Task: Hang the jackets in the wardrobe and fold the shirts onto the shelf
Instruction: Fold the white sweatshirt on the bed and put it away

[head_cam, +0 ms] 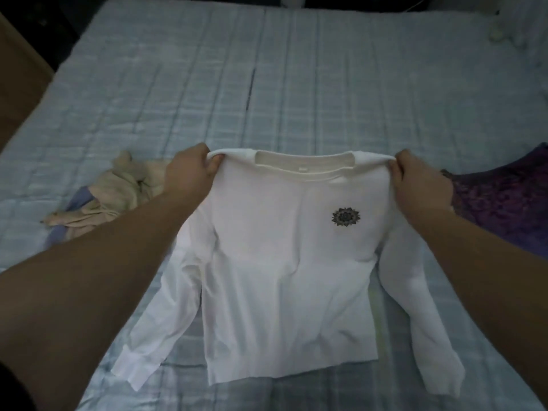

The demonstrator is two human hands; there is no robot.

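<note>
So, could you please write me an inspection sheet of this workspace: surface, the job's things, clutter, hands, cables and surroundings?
Surface: bed with a pale blue checked cover, lightly creased.
Job's things: white long-sleeved shirt spread front up, dark round emblem on the chest, sleeves lying out to the sides.
Clutter: crumpled beige garment over something lilac, left of the shirt; dark purple fabric at the right edge.
Hands: left hand and right hand each pinch a shoulder of the shirt.
Cables: nothing seen.
Surroundings: dim room; brown furniture at the far left; small pale objects far right, too blurred to name.
</note>
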